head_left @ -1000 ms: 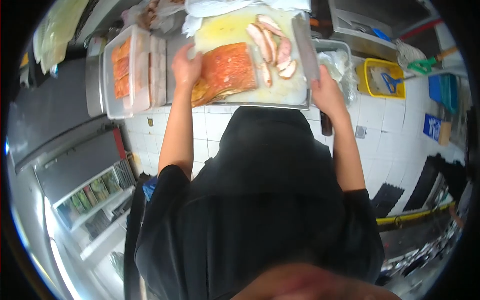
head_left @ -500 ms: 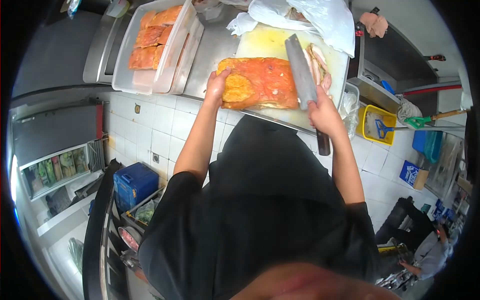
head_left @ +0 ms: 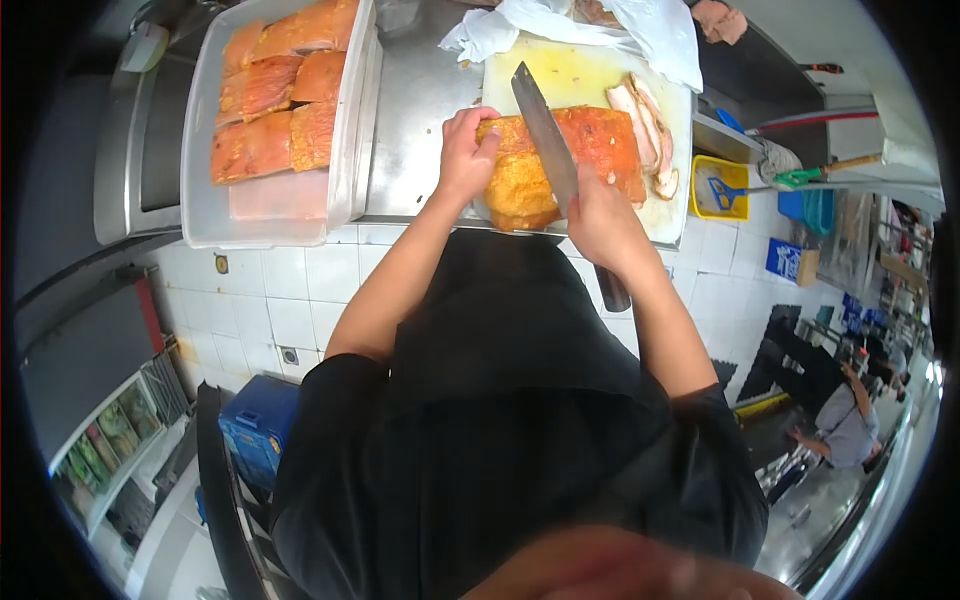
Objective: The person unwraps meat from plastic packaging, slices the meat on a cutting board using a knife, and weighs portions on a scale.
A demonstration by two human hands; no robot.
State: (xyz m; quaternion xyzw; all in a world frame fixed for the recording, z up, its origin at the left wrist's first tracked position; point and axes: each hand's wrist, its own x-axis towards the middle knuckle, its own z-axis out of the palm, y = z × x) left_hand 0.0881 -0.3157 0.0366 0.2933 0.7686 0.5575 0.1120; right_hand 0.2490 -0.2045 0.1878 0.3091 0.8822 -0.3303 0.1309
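Note:
A slab of roast pork with orange-gold skin lies across the cutting board. My left hand grips the slab's left end, its fingers over the far corner. In my right hand is a cleaver, held around the dark handle with the fingers near the blade. Its long blade slants over the middle of the slab, tip pointing away from me. Some cut pork slices with pale meat lie to the right of the slab on the board.
On the left, a translucent plastic tub holds several orange-skinned pieces on the steel table. White plastic bags lie at the board's far side. To the right are a yellow bucket and, farther off, a person.
The cleaver has moved left from the slab's right end to over its middle. The slab sits farther right against the slices. My left hand has shifted to its far left corner.

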